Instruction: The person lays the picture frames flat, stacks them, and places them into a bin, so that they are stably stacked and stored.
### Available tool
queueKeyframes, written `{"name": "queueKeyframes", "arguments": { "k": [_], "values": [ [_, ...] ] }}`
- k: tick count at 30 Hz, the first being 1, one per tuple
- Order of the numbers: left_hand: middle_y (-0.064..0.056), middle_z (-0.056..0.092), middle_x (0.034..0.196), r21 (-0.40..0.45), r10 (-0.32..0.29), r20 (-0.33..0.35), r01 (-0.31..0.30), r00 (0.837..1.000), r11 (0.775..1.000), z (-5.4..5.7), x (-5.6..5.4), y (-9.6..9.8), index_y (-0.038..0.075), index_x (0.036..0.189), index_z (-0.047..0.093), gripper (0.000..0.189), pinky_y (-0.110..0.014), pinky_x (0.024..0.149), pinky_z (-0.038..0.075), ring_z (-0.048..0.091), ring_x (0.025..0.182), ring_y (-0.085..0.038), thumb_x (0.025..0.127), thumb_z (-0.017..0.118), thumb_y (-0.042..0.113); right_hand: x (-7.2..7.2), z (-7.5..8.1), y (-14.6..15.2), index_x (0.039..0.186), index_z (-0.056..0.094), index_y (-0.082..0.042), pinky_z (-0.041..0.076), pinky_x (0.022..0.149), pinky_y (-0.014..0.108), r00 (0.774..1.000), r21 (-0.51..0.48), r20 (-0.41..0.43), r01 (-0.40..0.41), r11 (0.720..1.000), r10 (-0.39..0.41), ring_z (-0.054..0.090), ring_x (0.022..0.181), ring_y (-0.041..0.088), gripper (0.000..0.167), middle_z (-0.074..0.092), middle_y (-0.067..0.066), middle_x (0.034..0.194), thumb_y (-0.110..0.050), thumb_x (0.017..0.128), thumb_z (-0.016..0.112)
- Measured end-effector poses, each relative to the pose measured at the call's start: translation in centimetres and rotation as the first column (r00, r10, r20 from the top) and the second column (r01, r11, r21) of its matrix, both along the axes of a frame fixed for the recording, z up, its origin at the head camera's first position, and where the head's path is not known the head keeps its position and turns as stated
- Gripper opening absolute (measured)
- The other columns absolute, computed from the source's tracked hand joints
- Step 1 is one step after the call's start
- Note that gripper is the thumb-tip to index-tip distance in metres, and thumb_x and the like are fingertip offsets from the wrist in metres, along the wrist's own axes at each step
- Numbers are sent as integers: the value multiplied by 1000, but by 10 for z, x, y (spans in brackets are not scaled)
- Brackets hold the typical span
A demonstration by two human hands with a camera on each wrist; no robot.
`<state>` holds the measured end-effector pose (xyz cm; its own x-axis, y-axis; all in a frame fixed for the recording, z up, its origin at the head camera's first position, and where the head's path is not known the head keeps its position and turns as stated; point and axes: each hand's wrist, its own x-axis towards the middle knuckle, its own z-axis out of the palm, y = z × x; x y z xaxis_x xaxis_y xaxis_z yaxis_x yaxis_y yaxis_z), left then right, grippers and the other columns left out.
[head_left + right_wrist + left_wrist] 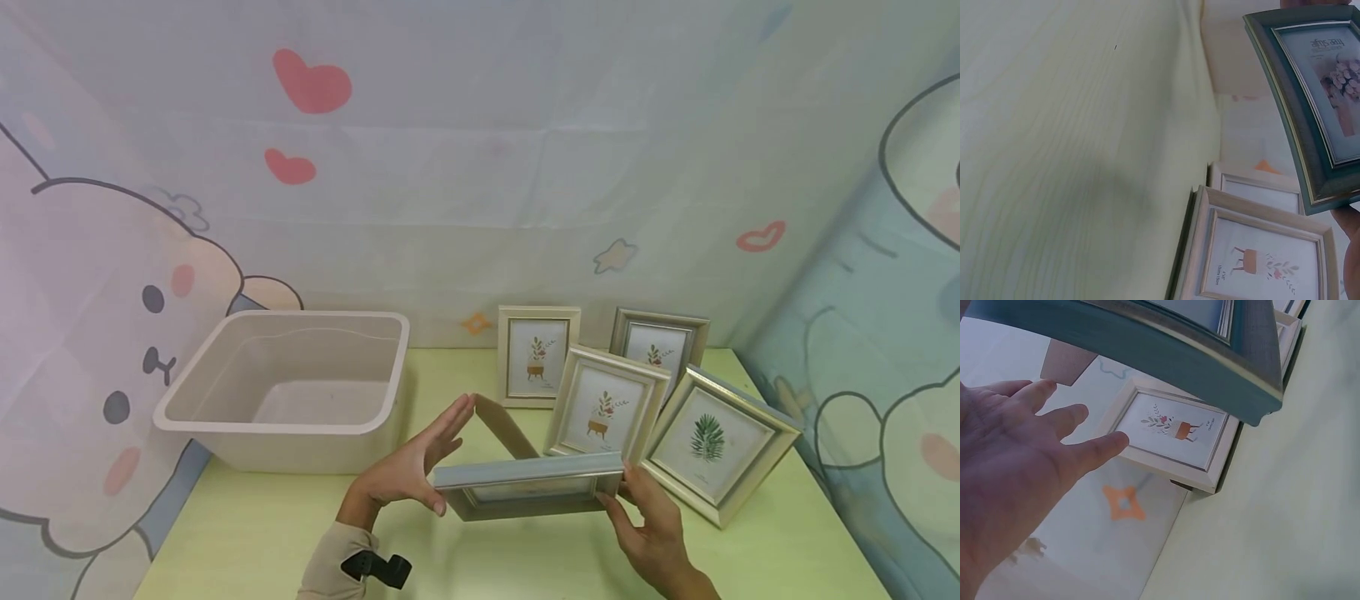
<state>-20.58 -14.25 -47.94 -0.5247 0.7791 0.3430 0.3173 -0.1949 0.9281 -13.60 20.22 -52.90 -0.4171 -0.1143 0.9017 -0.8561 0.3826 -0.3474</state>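
Note:
A grey-green picture frame (528, 483) is held tilted above the table, its easel stand (506, 425) swung out behind it. My right hand (656, 529) grips its right end between thumb and fingers. At the other end is my left hand (412, 458), thumb right at the frame's left edge and fingers spread, extended toward the tip of the stand. In the left wrist view those fingers (1100, 453) look straight, close by the stand. The right wrist view shows a flower picture (1341, 81) inside the held frame.
Behind my hands stand a cream frame (502, 358), a champagne frame (558, 392), a darker frame (697, 333) and a gold leaf-print frame (750, 392). An empty-looking beige plastic tub (300, 429) sits at the left of the pale table (247, 533). A printed cloth (450, 167) hangs behind.

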Motion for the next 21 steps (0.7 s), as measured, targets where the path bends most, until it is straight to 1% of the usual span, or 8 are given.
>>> {"name": "queueKeyframes", "arguments": {
  "k": [3, 7, 10, 14, 17, 21],
  "values": [
    [-18, -14, 166, 29, 3, 15, -3, 1000, 1000, -3, 0, -1, 13, 161, -6, 129, -24, 122, 21, 0, 156, -15, 74, 83, 45, 1, -1, 0, 129, 51, 18, 55, 84, 15, 1000, 8, 17, 23, 1000, -23, 60, 114, 0, 53, 65, 8, 120, -23, 98, 62],
    [-16, -8, 168, 57, 26, 27, -28, 999, 998, -5, 1, -3, 10, 161, -2, 123, -24, 123, 22, 5, 156, -10, 77, 85, 33, 3, -1, -1, 129, 51, 19, 55, 84, 15, 999, 8, 26, 33, 999, -33, 59, 117, -1, 54, 62, 3, 127, -25, 99, 61],
    [-16, -4, 168, 53, 52, 27, -53, 998, 997, -6, 2, -3, 10, 161, 0, 117, -23, 122, 23, 9, 155, -8, 80, 84, 17, 3, -1, -1, 129, 50, 19, 55, 84, 14, 999, 3, 18, 35, 999, -35, 59, 118, -1, 54, 60, 0, 130, -24, 99, 61],
    [-20, -3, 167, 45, 91, 13, -91, 996, 995, -8, 5, -2, 11, 161, 2, 111, -22, 121, 25, 13, 154, -7, 81, 78, -2, 4, -2, -1, 130, 50, 19, 55, 84, 14, 999, -2, 7, 44, 999, -44, 59, 119, -1, 54, 60, -1, 131, -24, 99, 61],
    [-23, -1, 167, 59, 117, 4, -117, 993, 991, -9, 7, 0, 8, 161, 4, 108, -23, 121, 26, 15, 154, -8, 82, 74, -8, 4, -3, -2, 130, 50, 19, 55, 84, 14, 999, -6, 6, 47, 999, -47, 59, 118, 0, 54, 61, 2, 128, -24, 99, 61],
    [-22, 3, 166, 77, 143, -5, -142, 990, 987, -11, 8, 2, 6, 161, 6, 102, -24, 120, 27, 17, 153, -7, 83, 70, -12, 4, -6, -2, 129, 51, 19, 55, 83, 14, 999, -11, 12, 53, 999, -53, 60, 116, -1, 54, 63, 5, 124, -24, 98, 62]
  ]
}}
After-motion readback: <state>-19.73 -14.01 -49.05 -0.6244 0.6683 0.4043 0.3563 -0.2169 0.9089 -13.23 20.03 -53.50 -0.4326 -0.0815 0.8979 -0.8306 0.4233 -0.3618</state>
